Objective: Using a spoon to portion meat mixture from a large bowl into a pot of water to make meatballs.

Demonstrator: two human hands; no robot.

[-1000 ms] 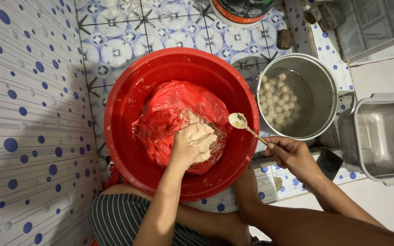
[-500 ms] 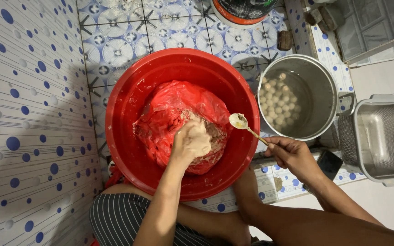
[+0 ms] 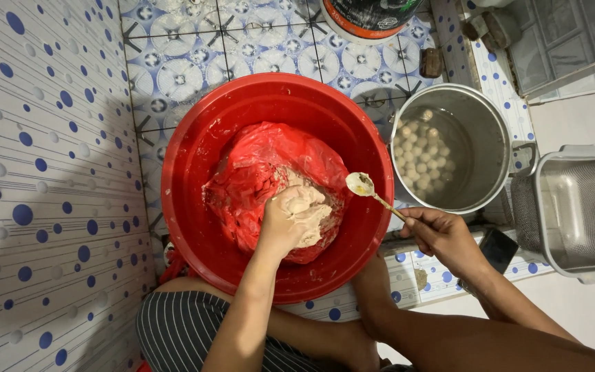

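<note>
Tiled floor with blue dots everywhere. The steel pot (image 3: pixel 452 148) already has a good layer of pale balls in water, but lots of paste (image 3: pixel 304 207) is left in the red basin (image 3: pixel 194 158). Left hand (image 3: pixel 290 220) is clenched in it, right hand (image 3: pixel 442 238) pinching a spoon (image 3: pixel 363 186) above the rim

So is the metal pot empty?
No, the pot holds many small pale balls in water.

Glossy plastic basin (image 3: pixel 194 158), crinkly plastic bag (image 3: pixel 256 158), shiny metal pot (image 3: pixel 490 138).
</note>
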